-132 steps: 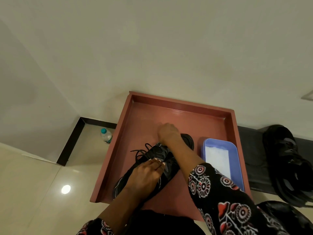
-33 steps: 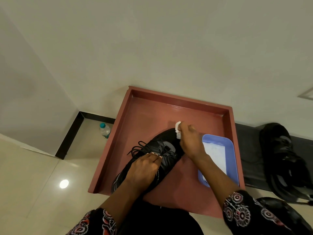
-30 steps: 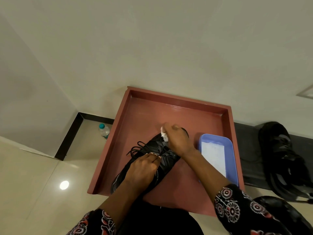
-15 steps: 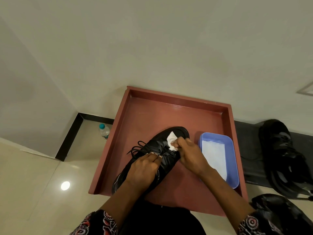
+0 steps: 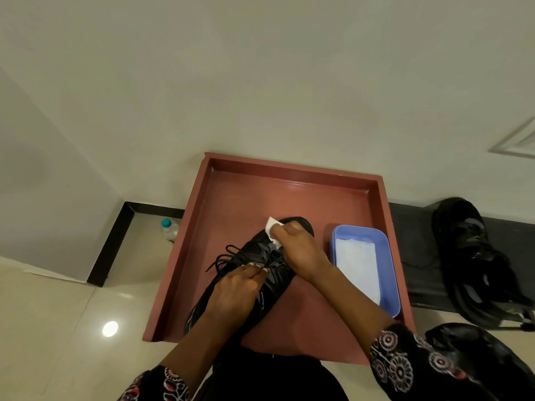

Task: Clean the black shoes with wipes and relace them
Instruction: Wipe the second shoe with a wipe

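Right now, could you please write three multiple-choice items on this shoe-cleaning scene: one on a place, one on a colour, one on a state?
1. Where does the blue tub stand?
A. in the tray, right of the shoe
B. on the floor by the bottle
C. on the shoe

2. What colour is the tray?
A. green
B. reddish brown
C. white

3. What does the right hand hold?
A. nothing
B. a lace
C. a white wipe

Key: 1 A, it stands inside the tray's right wall; 2 B, its floor and rim show it; 3 C, the wipe sticks out at the black shoe toe.

Left hand [image 5: 231,293] grips down; right hand [image 5: 298,250] pinches, fingers curled.
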